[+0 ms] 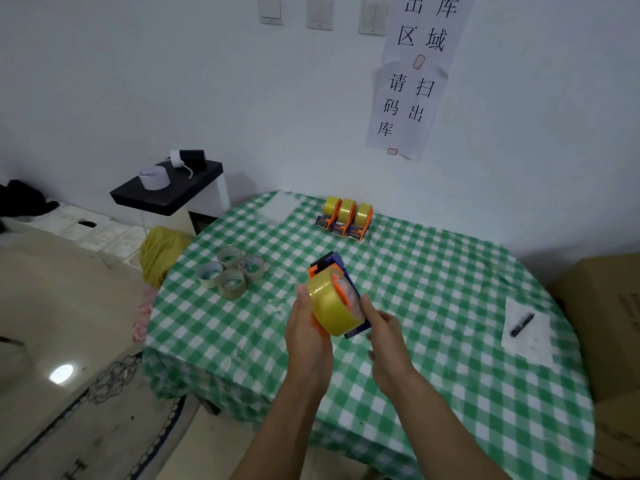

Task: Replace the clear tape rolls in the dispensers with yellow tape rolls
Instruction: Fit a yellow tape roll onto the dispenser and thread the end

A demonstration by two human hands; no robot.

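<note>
Both hands hold one blue and orange tape dispenser [337, 263] above the table, with a yellow tape roll [330, 304] seated on its hub. My left hand [306, 332] grips the roll and the dispenser's orange side from the left. My right hand [382, 332] holds the blue side, its thumb along the roll's edge. Three orange dispensers [344, 218] loaded with yellow rolls stand in a row at the table's far side. Several clear tape rolls [230, 271] lie grouped at the table's left.
The round table [433, 289] has a green checked cloth. A black marker [522, 324] lies on white paper [528, 337] at the right. A cardboard box [606, 323] stands at the right edge. A black shelf [166, 188] and a yellow bag [162, 251] are to the left.
</note>
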